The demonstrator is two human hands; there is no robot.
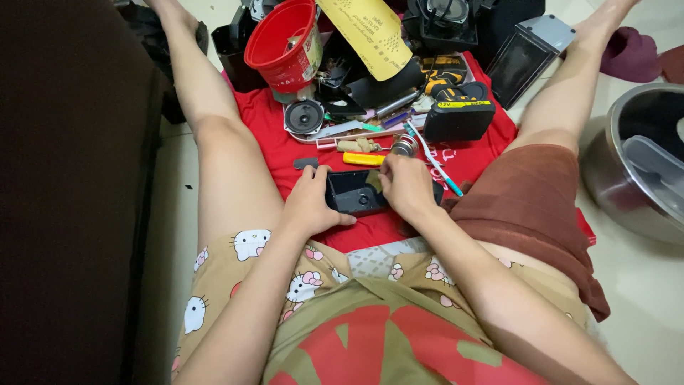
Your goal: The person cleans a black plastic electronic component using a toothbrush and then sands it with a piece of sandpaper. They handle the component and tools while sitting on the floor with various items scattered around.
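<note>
I sit on the floor with my legs spread around a red cloth point(470, 160). A small black rectangular device point(354, 192) lies on the cloth between my hands. My left hand point(311, 202) grips its left end, thumb along the lower edge. My right hand point(406, 187) is closed over its right end, fingers pressing on the top face with a small brownish piece under them. A yellow tool handle point(362, 159) and a white-and-teal toothbrush point(436, 161) lie just beyond the device.
Clutter fills the far cloth: a red plastic bucket point(281, 43), a small round speaker point(304, 116), a rolled yellow sandpaper sheet point(372, 36), a black battery pack point(459, 110), black casings. A steel pot point(638, 160) stands at right. Dark furniture point(71, 192) borders the left.
</note>
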